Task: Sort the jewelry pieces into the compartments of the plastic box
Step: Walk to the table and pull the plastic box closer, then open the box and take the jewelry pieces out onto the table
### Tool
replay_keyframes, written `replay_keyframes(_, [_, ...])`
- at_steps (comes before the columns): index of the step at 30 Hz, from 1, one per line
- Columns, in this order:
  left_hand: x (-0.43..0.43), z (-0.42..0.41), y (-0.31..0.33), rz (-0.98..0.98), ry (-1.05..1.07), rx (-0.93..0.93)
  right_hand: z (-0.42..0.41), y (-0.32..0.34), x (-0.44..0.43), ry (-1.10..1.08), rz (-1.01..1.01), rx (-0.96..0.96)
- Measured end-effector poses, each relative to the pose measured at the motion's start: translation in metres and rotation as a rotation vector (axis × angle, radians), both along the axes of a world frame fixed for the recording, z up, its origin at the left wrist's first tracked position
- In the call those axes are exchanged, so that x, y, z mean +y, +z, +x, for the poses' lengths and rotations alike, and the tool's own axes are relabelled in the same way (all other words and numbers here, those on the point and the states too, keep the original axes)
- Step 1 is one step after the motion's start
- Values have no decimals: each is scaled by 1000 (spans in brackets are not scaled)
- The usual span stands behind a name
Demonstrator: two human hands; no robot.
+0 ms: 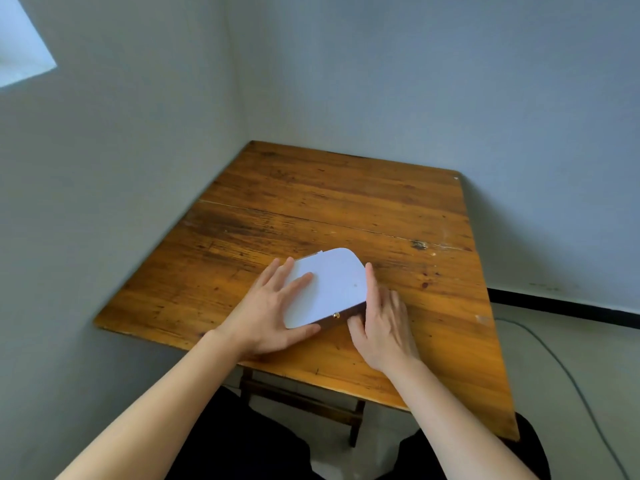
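A flat box (pixel 334 282) with a white rounded lid and a dark side wall lies closed on the wooden table (pixel 311 209). A small gold clasp (pixel 335 315) shows on its near side. My left hand (pixel 273 313) lies flat over the box's left part, fingers spread on the lid, thumb along the near edge. My right hand (pixel 381 323) presses against the box's right side, fingers extended along the edge and thumb near the clasp. No jewelry pieces are visible; the inside of the box is hidden.
The table stands in a room corner, with grey walls at its left and far edges. A cable (pixel 568 375) runs over the floor at the right. My dark-clothed legs show below the table's near edge.
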State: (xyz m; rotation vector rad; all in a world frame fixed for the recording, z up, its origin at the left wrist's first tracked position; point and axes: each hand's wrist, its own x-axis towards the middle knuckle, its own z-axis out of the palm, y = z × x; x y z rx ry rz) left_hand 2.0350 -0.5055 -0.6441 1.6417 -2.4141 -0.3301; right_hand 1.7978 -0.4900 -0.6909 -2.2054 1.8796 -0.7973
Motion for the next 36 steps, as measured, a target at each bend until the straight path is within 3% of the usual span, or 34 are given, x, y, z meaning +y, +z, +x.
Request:
replay_keyframes(6, [-7, 10, 14, 119, 72, 349, 0, 2, 1, -2, -7, -52])
replay_keyframes(13, [-2, 10, 8, 46, -2, 281, 0, -4, 0, 18, 59, -148])
replay_keyframes(18, [0, 12, 2, -6, -36, 129, -3, -4, -5, 2, 128, -87])
replay_keyframes(21, [-3, 13, 10, 33, -44, 151, -3, -3, -5, 17, 126, -75])
replay_keyframes(24, [-8, 15, 26, 89, -13, 292, -4, -3, -5, 22, 91, -65])
replay_keyframes(27, [-17, 20, 46, 151, 78, 643, -5, -3, -4, 75, 32, -14])
replay_keyframes(30, [-27, 25, 49, 66, 259, 910, -7, -2, -5, 118, 14, 55])
replay_keyframes(36, [-53, 31, 25, 108, 686, 1041, -5, -2, -6, 107, 3, 37])
